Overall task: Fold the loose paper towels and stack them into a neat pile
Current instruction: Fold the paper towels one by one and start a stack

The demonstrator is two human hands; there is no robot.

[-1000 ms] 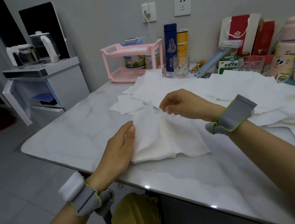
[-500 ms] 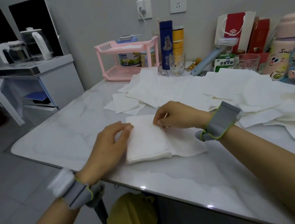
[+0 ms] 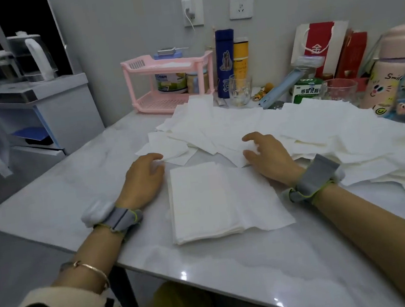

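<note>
A pile of folded white paper towels (image 3: pixel 202 201) lies on the marble table (image 3: pixel 237 276) in front of me, with a flat unfolded sheet (image 3: pixel 258 202) sticking out from under its right side. My left hand (image 3: pixel 143 178) hovers just left of the pile's far corner, fingers loosely curled, holding nothing. On the other side, my right hand (image 3: pixel 268 155) sits at the near edge of the loose paper towels (image 3: pixel 295 126), fingers relaxed over them; I cannot tell whether it touches a sheet. The loose towels spread across the far and right table.
A pink two-tier rack (image 3: pixel 169 80), blue and yellow bottles (image 3: pixel 227 61), glass mugs (image 3: pixel 240 92), a green box (image 3: pixel 307 90), red bags (image 3: pixel 318 47) and a pink flask (image 3: pixel 395 68) line the wall. A white cabinet with kettles (image 3: pixel 32 102) stands left of the table.
Both hands have let go of the folded towel, which now lies flat on the pile. My left hand moved off to the left; my right hand moved up to the loose towels.
</note>
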